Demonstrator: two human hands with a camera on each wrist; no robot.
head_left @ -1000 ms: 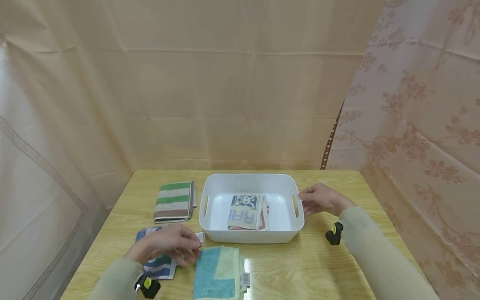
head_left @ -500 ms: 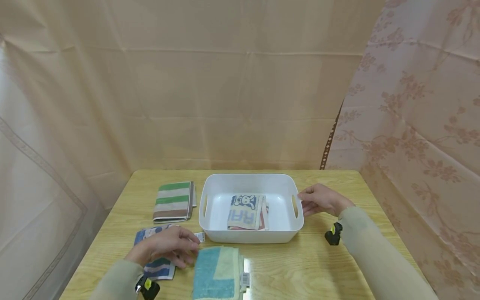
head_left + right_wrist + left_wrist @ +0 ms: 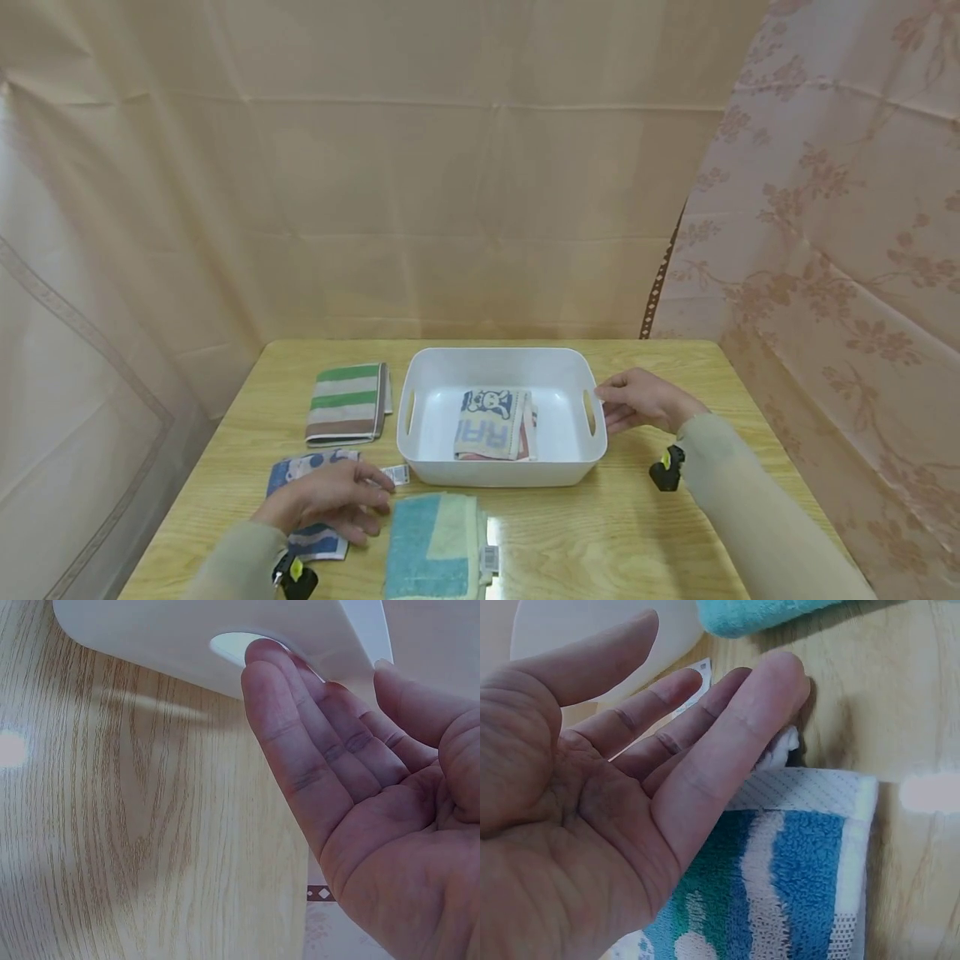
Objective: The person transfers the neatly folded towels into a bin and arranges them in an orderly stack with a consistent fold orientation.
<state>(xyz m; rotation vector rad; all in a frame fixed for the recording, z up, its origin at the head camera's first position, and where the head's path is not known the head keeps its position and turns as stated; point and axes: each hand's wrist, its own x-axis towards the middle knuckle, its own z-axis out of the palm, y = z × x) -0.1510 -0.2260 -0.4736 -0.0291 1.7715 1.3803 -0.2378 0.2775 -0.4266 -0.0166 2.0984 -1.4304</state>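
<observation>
Four folded towels can be seen: three on the wood table (image 3: 585,542) and one inside the white bin (image 3: 502,475). The striped towel (image 3: 345,404), marked in green, white and brown, is set at the far left, just beside the bin. The blue towel (image 3: 321,546) is placed nearer on the left and is partly hidden by the left hand (image 3: 330,498). That hand is held released over it, with loose, slightly bent fingers. By its fingertips a white tag (image 3: 399,475) is seen near the bin, with print too small to be read. The teal and yellow towel (image 3: 427,558) is laid on the near side, right of the blue one. At its right edge a pale label (image 3: 490,559) is shown, with tiny print that cannot be read.

On the picture towel (image 3: 487,429) in the bin, a dark blue cartoon is printed above big pale blue letters. An R and an A can be made out, but the whole word cannot. The right hand (image 3: 645,398) is kept released at the bin's right handle, with its fingers nearly straight and its thumb at the rim.
</observation>
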